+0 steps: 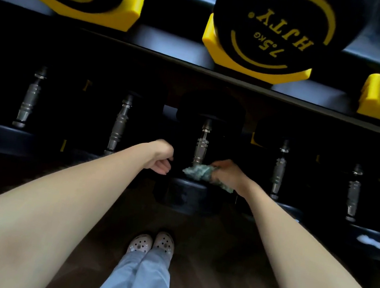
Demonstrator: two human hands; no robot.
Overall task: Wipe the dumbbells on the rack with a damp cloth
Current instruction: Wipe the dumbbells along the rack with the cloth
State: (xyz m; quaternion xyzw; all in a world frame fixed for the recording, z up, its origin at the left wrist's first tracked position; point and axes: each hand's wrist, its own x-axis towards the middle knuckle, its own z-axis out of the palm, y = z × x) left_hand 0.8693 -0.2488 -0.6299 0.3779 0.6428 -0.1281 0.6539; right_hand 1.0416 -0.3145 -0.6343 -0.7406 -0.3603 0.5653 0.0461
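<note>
A pair of pale pink perforated plastic clogs [140, 244] stands side by side, toes pointing away from the wearer; this pair is the reference point. Small decorative charms sit in the holes of each upper. Two light blue denim trouser legs [138, 280] run from the lower edge of the view up to the clogs and cover their heels. A dark brown wooden floor [213, 284] with a chevron pattern lies beneath the clogs and extends to both sides of them. Ahead of the toes it falls into shadow.
</note>
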